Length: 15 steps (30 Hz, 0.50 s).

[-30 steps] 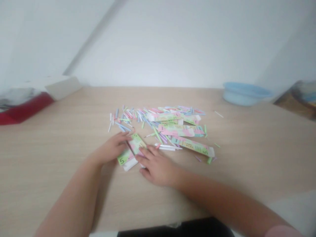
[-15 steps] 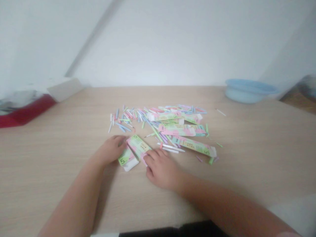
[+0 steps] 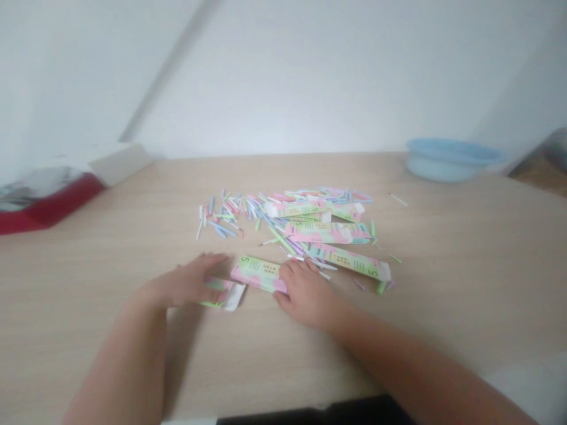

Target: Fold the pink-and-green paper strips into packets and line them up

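Observation:
My left hand (image 3: 190, 280) is over a green and pink carton (image 3: 225, 293) with a white end flap, its fingers apart and some of them on the carton. Just to the right, my right hand (image 3: 305, 292) has its fingers wrapped over the right end of a second green and pink carton (image 3: 257, 273) marked 5. Beyond my right hand lie white pens (image 3: 325, 265). Further back, several similar cartons (image 3: 349, 261) rest on and beside a heap of pastel pens and caps (image 3: 225, 206).
A light blue basin (image 3: 447, 162) stands at the back right of the wooden table (image 3: 465, 283). At the left edge is a red box (image 3: 53, 203) with pale contents, beside a white box (image 3: 121, 165). One thin stick (image 3: 398, 199) lies near the basin.
Both cartons near my hands have turned to lie more crosswise. My right hand has shifted right with its carton; my left hand has moved left and its fingers have spread.

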Motion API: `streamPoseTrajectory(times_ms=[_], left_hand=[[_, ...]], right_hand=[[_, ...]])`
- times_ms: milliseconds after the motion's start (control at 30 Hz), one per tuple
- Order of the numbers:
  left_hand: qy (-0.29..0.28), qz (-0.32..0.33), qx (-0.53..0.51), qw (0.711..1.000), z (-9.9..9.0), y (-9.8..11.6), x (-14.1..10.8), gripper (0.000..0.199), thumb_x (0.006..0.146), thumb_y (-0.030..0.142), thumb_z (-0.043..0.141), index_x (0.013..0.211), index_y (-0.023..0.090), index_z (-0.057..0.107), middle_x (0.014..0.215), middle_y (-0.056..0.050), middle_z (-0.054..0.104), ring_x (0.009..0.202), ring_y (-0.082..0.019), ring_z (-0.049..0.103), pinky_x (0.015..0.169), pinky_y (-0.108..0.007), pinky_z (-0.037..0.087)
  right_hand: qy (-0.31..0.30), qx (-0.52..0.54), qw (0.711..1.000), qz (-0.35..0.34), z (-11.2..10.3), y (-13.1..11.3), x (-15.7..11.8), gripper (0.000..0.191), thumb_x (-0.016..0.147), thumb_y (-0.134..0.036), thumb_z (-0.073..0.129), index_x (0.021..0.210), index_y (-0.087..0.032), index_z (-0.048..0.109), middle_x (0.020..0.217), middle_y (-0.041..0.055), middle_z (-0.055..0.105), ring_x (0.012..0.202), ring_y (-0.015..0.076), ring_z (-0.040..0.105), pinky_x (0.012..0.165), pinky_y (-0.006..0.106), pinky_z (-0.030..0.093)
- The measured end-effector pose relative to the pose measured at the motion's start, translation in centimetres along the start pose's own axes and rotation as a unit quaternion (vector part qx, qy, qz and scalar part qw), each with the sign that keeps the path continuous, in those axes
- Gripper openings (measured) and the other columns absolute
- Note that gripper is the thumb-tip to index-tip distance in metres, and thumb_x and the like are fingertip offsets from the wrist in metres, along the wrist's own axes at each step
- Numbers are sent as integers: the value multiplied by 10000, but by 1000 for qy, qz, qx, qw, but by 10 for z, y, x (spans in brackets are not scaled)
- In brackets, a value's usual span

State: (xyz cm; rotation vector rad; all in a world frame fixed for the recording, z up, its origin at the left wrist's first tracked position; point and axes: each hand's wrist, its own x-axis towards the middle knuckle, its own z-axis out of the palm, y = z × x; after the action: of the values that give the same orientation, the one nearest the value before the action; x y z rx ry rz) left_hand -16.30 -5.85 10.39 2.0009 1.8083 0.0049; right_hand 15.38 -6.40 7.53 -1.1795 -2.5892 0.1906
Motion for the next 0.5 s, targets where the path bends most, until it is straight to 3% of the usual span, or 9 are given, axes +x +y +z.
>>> streamPoseTrajectory(times_ms=[167, 333, 400, 500], left_hand=[[-3, -55, 46, 997, 2, -6, 5, 1189, 600, 721, 730, 1562, 96, 414, 1624, -208, 380, 1471, -381, 409, 1211, -428, 326], [19, -169, 68, 983, 0, -10, 14, 896, 781, 800, 484, 1352, 128, 640, 1364, -218, 653, 1219, -405, 637, 960, -435, 530], [43, -184, 108, 976, 0, -13, 16, 738, 872, 684, 433, 1337, 155, 655, 1319, -215, 672, 1185, -414, 646, 942, -467, 523], [64, -175, 150, 971, 0, -17, 17, 578, 891, 474, 473, 1367, 192, 641, 1328, -205, 661, 1211, -423, 621, 987, -507, 485]], right_hand=[[3, -1, 1000, 1, -4, 5, 1, 266, 894, -290, 604, 1133, -173, 592, 1141, 135, 662, 1139, 303, 587, 1135, 526, 315], [8, -17, 1000, 18, -8, 6, 2, 422, 889, -300, 587, 1285, -156, 562, 1195, 158, 645, 1176, 329, 563, 1110, 528, 334], [6, -23, 999, 27, -9, 6, 1, 444, 890, -296, 577, 1311, -157, 557, 1197, 161, 643, 1175, 334, 559, 1100, 532, 340], [-1, -24, 999, 31, -11, 5, 1, 512, 883, -284, 570, 1377, -154, 528, 1222, 170, 636, 1196, 340, 549, 1112, 549, 323]])
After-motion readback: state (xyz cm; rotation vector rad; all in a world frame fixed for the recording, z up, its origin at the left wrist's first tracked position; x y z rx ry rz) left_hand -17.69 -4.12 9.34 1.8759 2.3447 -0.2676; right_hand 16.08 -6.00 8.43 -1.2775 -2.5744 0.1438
